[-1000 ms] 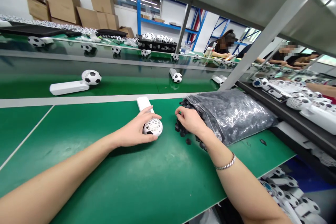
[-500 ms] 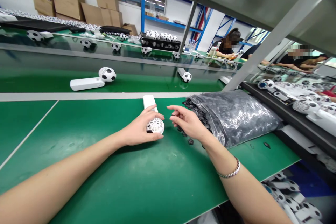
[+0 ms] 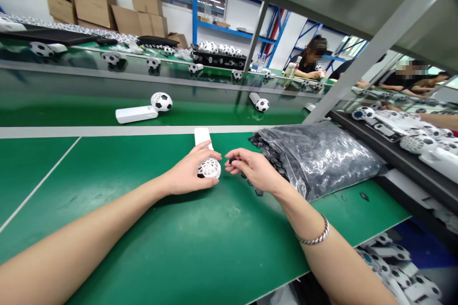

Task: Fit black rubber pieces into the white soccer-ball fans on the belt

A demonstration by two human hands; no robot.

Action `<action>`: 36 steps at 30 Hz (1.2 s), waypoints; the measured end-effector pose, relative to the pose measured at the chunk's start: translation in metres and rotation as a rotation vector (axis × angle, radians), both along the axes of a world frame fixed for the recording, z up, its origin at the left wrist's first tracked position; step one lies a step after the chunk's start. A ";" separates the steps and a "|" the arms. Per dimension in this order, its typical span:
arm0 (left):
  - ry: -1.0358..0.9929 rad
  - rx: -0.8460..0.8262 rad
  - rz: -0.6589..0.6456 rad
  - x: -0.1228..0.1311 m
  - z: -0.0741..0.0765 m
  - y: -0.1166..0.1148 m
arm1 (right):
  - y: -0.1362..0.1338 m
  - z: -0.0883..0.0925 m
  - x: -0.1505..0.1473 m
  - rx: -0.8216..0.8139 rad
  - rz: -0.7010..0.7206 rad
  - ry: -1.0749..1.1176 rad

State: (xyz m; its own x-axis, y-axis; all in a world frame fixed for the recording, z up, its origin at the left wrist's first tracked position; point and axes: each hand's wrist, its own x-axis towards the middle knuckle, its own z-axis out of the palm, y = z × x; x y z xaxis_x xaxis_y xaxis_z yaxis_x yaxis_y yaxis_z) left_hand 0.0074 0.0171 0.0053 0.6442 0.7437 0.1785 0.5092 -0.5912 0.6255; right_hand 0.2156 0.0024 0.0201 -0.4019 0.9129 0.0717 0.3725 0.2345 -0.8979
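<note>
My left hand (image 3: 191, 169) curls round the football-patterned head of a white handheld fan (image 3: 209, 168), its thumb and fingers on either side of the openwork grille. The fan lies on the green table with its white handle (image 3: 202, 138) pointing away from me. Just right of the fan head, my right hand (image 3: 252, 167) pinches a small black piece (image 3: 232, 160) between thumb and fingertips. Beneath that hand, several loose black five-sided pieces (image 3: 259, 192) lie on the table. They spill from a clear plastic bag (image 3: 322, 157) full of such pieces.
Beyond the pale table edge (image 3: 89, 131), a green conveyor carries a football fan (image 3: 161, 102) and another fan (image 3: 262, 105). A black tray (image 3: 393, 138) of fans stands at right. More fans (image 3: 397, 267) lie below the table. A slanted metal post (image 3: 372, 43) rises at right. Co-workers sit beyond.
My right hand has shifted slightly left, and the black piece in its fingers shows more clearly. The fan head has moved slightly left with my left hand. Fans on the near conveyor have moved right.
</note>
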 end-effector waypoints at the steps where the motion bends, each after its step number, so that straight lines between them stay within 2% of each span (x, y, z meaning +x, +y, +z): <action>1: 0.000 -0.001 0.000 0.000 0.000 0.000 | 0.000 0.001 0.000 0.025 0.000 -0.014; 4: -0.001 -0.001 -0.004 0.001 0.001 0.000 | -0.001 0.001 0.000 0.179 -0.028 -0.089; 6: 0.001 0.002 -0.005 0.001 0.001 0.000 | -0.001 -0.001 -0.002 0.222 -0.039 -0.105; 7: 0.003 0.002 -0.004 0.001 0.001 -0.001 | -0.001 -0.002 -0.003 0.185 -0.027 -0.078; 10: 0.000 -0.004 0.002 0.001 0.002 -0.001 | -0.003 -0.005 -0.007 -0.075 0.066 0.081; 12: -0.006 -0.009 -0.003 0.001 0.002 -0.001 | -0.004 -0.007 -0.010 -0.155 0.104 0.134; 16: -0.015 -0.016 -0.011 0.001 0.002 -0.001 | -0.003 -0.012 -0.014 -0.109 0.102 0.145; 28: -0.048 -0.003 0.045 0.008 0.001 -0.003 | 0.002 -0.024 -0.021 -0.167 0.012 0.199; 32: -0.052 -0.011 0.033 0.009 0.000 -0.002 | 0.006 -0.018 -0.013 -0.113 -0.032 0.007; 36: -0.071 -0.025 -0.016 0.009 -0.001 -0.001 | 0.009 -0.004 0.009 0.159 -0.296 -0.509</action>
State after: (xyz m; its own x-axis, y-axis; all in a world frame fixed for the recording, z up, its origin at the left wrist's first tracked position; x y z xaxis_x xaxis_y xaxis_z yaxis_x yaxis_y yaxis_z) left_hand 0.0161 0.0158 0.0039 0.6425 0.7382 0.2055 0.4538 -0.5827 0.6742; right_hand 0.2244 0.0118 0.0163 -0.1519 0.9850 0.0819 0.8159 0.1717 -0.5521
